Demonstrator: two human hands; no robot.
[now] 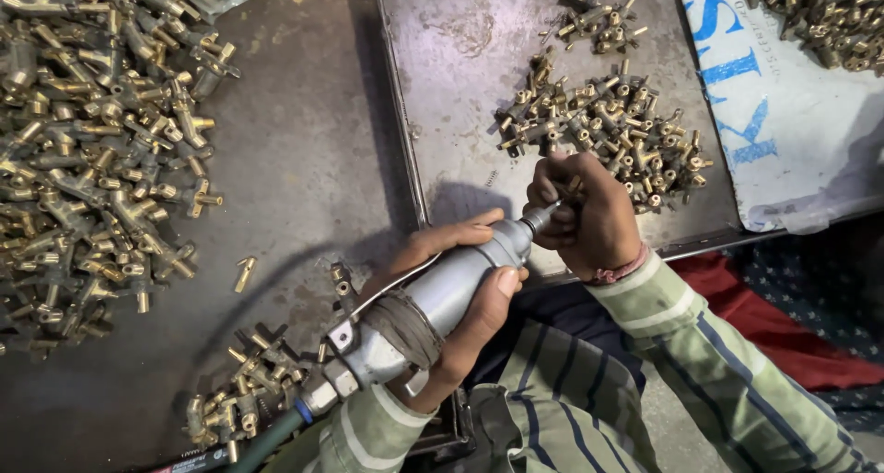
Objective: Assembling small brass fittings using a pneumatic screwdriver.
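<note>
Brass fittings (612,128) are being held in a metal tray (460,77). A pneumatic tool (442,293) is being gripped by the left hand (460,298); a small fitting, probably, is being pinched by the right hand (585,210). More fittings (83,141) are being piled alongside.

Bare tray (460,68) strip left of fittings pile (603,128) passable; big fittings heap (92,151) blocks far left.

The tool tip and the small brass part (573,186) are hidden inside the right hand (585,210), while the brass pile (87,151) at left and the green hose (267,441) are cut off by the frame edges.
</note>
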